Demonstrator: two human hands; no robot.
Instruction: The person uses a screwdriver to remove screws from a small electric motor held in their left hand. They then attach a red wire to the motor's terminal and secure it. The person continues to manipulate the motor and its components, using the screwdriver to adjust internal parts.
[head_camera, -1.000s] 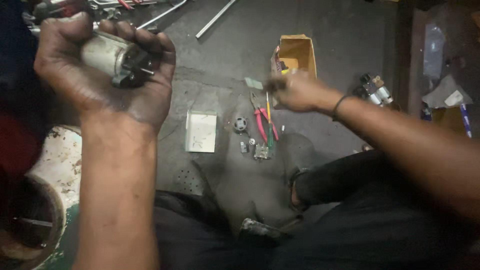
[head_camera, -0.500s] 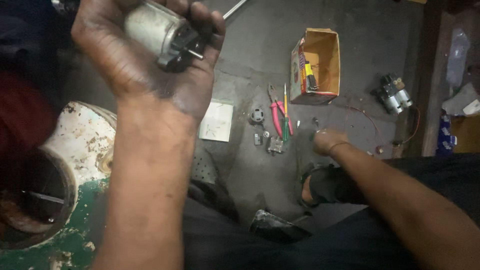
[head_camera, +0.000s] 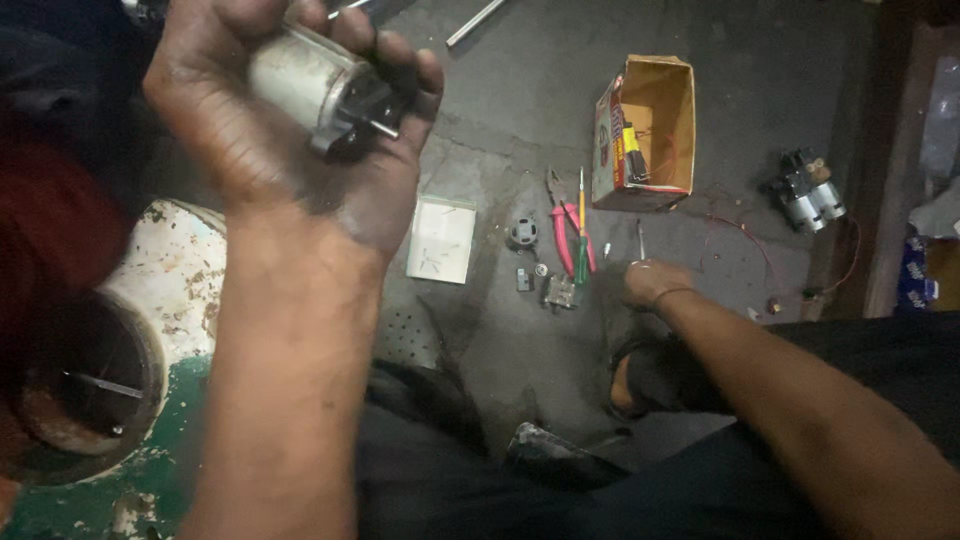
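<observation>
My left hand (head_camera: 290, 150) is raised close to the camera and grips a small silver cylindrical motor (head_camera: 310, 85) with a black end cap and a short shaft. My right hand (head_camera: 655, 282) rests low on the grey floor, fingers curled, with a thin metal tool (head_camera: 640, 238) sticking out beyond it. Just left of that hand lie red-handled pliers (head_camera: 562, 235), a green and yellow screwdriver (head_camera: 581, 225) and several small parts (head_camera: 558, 292).
An open cardboard box (head_camera: 608, 140) holding small items lies on its side at the back. Two joined motors (head_camera: 810, 198) with a red wire (head_camera: 740, 235) sit at the right. A white packet (head_camera: 440, 240), a round black part (head_camera: 522, 232) and a rusty white-green drum (head_camera: 160, 300) lie to the left.
My right hand has come back from the box towards me and settled on the floor by the tools. My left hand has held the motor up, shifting slightly in view.
</observation>
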